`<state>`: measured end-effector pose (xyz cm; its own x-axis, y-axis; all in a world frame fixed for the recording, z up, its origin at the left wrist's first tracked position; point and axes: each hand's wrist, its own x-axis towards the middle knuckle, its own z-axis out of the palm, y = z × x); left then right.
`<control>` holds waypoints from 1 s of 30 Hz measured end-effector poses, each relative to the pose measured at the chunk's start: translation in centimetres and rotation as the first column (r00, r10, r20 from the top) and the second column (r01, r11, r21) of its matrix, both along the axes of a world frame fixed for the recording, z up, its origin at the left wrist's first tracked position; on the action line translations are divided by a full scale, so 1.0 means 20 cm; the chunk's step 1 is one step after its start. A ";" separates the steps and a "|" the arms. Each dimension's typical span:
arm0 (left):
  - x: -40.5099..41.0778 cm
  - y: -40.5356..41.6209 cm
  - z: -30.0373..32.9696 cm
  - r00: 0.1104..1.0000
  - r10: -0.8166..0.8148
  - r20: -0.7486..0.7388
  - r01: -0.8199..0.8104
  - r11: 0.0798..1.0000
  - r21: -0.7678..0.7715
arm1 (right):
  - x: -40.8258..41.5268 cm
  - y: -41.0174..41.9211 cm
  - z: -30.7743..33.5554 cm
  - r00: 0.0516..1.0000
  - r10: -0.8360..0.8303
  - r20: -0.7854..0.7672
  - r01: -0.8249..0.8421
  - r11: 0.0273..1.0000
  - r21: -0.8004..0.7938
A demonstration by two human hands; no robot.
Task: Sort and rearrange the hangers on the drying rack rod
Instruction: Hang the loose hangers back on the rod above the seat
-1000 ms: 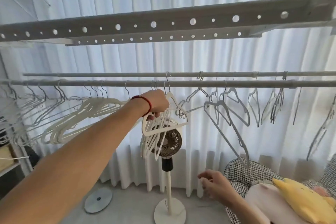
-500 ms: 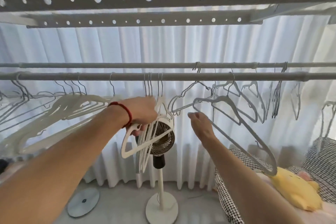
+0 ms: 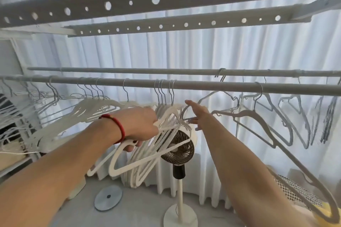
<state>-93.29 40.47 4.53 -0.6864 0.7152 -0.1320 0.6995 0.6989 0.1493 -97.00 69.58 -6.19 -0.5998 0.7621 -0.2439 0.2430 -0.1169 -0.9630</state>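
A grey rod (image 3: 203, 86) runs across the view with a second rod (image 3: 147, 70) behind it. My left hand (image 3: 142, 125), with a red band at the wrist, grips a bunch of white hangers (image 3: 147, 153) whose hooks hang on the near rod. My right hand (image 3: 197, 114) reaches up beside that bunch, fingers stretched out, touching a thin grey wire hanger (image 3: 212, 97); I cannot see a closed grip. A grey hanger (image 3: 273, 134) hangs tilted on the rod to the right. More white hangers (image 3: 83, 112) crowd the rod at the left.
Two perforated grey bars (image 3: 166, 0) cross overhead. A standing fan (image 3: 180, 150) is right behind the held bunch, in front of white curtains. Several grey hangers (image 3: 304, 116) hang at the right. A round disc (image 3: 108, 197) lies on the floor.
My right hand has risen from below and moved left to the wire hanger beside the white bunch. My left hand keeps hold of the bunch. The view has tilted upward.
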 end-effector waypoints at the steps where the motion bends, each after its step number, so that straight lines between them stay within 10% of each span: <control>1: 0.01 0.00 0.00 1.000 0.014 -0.005 -0.014 1.000 0.006 | -0.02 0.01 0.00 1.000 -0.005 -0.003 0.005 1.000 0.014; 16: 0.08 0.11 -0.06 0.968 -0.025 -0.249 0.023 1.000 -0.012 | 0.15 0.07 -0.22 0.957 -0.203 -0.205 0.207 0.978 0.000; 19: 0.12 0.19 -0.05 0.890 -0.043 -0.453 0.112 0.986 0.126 | 0.20 0.04 -0.21 0.946 -0.245 -0.213 0.249 0.968 -0.004; 30: 0.19 0.34 -0.13 0.878 -0.185 -0.442 0.397 0.797 0.455 | 0.45 0.11 0.09 0.961 -0.215 -0.174 0.213 0.977 -0.033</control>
<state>-89.52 47.33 1.98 -0.3540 0.7731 0.5263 0.9315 0.3418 0.1246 -88.09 71.69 -4.37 -0.4573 0.8746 -0.1611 0.0381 -0.1618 -0.9861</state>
